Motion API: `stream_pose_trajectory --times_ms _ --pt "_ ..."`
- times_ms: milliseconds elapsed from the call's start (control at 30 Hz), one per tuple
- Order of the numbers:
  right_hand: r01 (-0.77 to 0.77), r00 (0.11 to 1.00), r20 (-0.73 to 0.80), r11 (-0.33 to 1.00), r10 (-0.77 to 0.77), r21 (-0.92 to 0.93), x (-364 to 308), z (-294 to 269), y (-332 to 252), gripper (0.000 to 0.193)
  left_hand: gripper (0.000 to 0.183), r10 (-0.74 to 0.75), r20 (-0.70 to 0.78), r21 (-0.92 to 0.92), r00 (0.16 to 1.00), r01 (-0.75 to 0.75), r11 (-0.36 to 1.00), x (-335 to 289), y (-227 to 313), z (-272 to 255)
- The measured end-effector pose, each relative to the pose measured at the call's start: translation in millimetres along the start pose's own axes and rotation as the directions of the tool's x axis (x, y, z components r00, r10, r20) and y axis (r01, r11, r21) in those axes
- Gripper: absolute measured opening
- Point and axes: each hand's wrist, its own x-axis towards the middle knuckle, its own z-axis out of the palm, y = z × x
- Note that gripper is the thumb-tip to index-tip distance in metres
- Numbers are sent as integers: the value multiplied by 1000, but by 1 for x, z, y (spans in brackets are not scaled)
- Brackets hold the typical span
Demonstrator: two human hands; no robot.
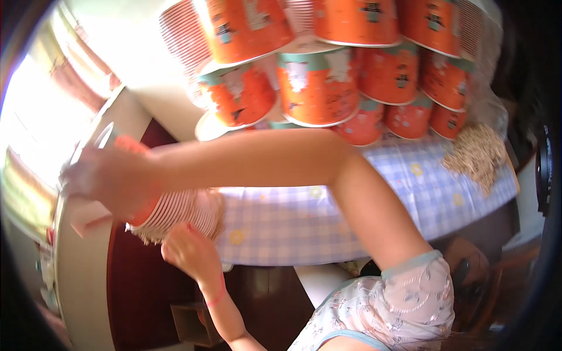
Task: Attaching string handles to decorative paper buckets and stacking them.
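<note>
Pale printed fabric with a grey-green edge forms the short sleeve (413, 286) seen nearest, at the right shoulder. A thin red band (216, 293) is worn on the left wrist. The left hand (190, 251) is placed at the near side of a stack of nested tubs (181, 213), its fingers curled in; whether the stack is gripped cannot be told. The stack is laid on its side at the left end of the tabletop (514, 168), its orange front turned to the left and its pale rims shown as close ribs. The right arm is stretched across the view, and the right hand (114, 181) is blurred, so that its grip cannot be told; just behind it an orange tub (132, 143) is partly hidden. The tabletop is covered by a blue-and-white checked cloth (287, 228) dotted with yellow flowers. At its right end a heap of beige shreds (480, 155) is piled. Farther off, orange tubs with green bands (319, 88) are ranged in tiers. A bright window is flanked by curtains (76, 70) at far left.
</note>
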Motion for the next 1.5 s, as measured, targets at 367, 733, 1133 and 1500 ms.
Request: stream_pose_trajectory --times_ms 367,733,1133,1500 --pt "-617 164 105 185 981 -765 -269 -231 -239 51 5 87 332 -609 939 143 780 -112 32 7" --pt "-540 -49 -148 -151 988 -828 -298 -236 -293 57 41 438 424 -755 793 42 655 -112 100 12" --pt "-831 -131 225 16 966 -556 -288 -269 -289 69 51 133 741 -316 659 166 934 -112 101 48" --pt "-872 4 561 277 828 -403 -293 -278 -284 76 67 -47 832 -112 553 251 961 -103 111 30"
